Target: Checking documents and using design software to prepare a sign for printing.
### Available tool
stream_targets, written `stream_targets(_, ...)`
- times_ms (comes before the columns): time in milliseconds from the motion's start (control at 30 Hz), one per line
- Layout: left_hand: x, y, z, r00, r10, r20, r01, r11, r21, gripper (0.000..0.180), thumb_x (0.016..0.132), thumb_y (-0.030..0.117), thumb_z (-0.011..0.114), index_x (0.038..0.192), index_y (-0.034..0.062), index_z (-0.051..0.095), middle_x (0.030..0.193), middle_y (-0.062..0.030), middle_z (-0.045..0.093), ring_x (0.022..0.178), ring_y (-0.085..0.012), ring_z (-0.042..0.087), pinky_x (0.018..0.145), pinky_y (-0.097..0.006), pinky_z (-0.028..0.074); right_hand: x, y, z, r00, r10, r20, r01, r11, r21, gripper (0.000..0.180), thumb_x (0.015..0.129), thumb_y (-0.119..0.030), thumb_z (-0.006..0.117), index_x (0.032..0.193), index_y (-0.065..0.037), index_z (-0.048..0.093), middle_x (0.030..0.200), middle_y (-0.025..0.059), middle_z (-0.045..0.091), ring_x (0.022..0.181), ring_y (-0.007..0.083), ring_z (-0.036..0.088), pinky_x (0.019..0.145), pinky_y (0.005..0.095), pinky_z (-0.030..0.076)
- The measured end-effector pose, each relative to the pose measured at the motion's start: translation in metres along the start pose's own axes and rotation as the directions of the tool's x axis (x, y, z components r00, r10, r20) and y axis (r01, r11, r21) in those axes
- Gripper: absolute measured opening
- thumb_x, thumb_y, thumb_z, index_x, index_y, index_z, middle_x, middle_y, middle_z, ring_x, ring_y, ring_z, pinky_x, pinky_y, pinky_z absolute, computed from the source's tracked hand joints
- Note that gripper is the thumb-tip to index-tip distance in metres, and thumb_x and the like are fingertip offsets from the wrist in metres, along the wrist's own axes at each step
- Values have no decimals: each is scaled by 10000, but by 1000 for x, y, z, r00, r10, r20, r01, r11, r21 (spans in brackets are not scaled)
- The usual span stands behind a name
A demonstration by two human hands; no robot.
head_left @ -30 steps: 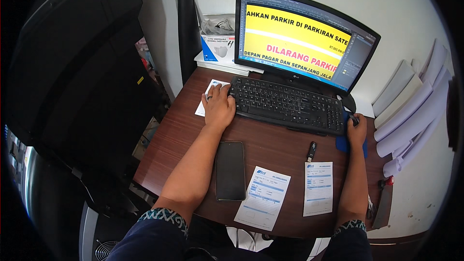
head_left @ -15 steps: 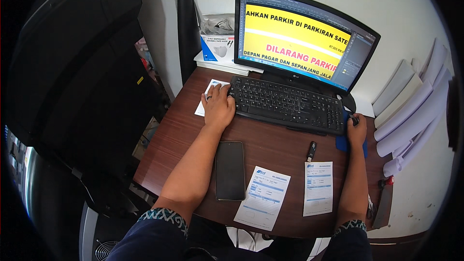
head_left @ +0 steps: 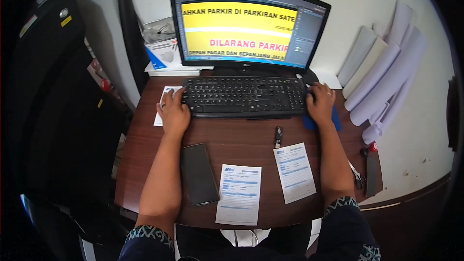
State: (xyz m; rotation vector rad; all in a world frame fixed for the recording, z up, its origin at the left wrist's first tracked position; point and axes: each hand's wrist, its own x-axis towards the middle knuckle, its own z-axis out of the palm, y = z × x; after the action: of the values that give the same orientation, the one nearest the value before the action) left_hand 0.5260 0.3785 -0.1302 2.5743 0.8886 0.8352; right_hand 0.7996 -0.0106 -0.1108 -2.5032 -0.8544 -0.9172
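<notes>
My left hand (head_left: 174,113) lies at the left end of the black keyboard (head_left: 241,98), fingers spread, the fingertips at its edge keys. Under that hand is part of a small printed slip (head_left: 160,118). At the keyboard's right end my right hand (head_left: 321,104) curls over a dark computer mouse (head_left: 313,95), mostly hidden by the fingers, on a blue mouse pad (head_left: 336,121). Behind the keyboard stands a monitor (head_left: 241,31), showing a yellow sign layout in a design program.
Nearer me on the brown desk (head_left: 140,164) lie a dark phone (head_left: 199,174), two printed forms (head_left: 238,196) (head_left: 295,174) and a black USB stick (head_left: 278,136). Paper rolls (head_left: 382,72) lean at right, near scissors (head_left: 358,180). A mask box (head_left: 163,56) stands beside the monitor.
The whole view has turned, so the desk and monitor appear further left and more level. Both hands stay at the keyboard's two ends. The monitor picture looks the same.
</notes>
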Motion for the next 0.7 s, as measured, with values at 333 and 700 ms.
stream_targets(333, 0, 15, 3, 999, -31, 24, 30, 999, 26, 558, 872, 118, 523, 1420, 226, 526, 1511, -176, 437, 1476, -365, 306, 1198, -624, 146, -5, -12, -20, 982, 38, 185, -37, 999, -8, 346, 930, -251, 536, 1219, -153, 699, 1470, 124, 506, 1453, 423, 321, 1170, 679, 121)
stream_targets(700, -1, 15, -1, 998, -49, 28, 49, 999, 13, 557, 870, 124, 528, 1417, 226, 538, 1508, -170, 439, 1483, -357, 297, 1202, -620, 145, -3, -17, -19, 980, 45, 196, -45, 999, -7, 359, 914, -231, 517, 1208, -133, 698, 1464, 133, 512, 1452, 411, 329, 1169, 686, 125)
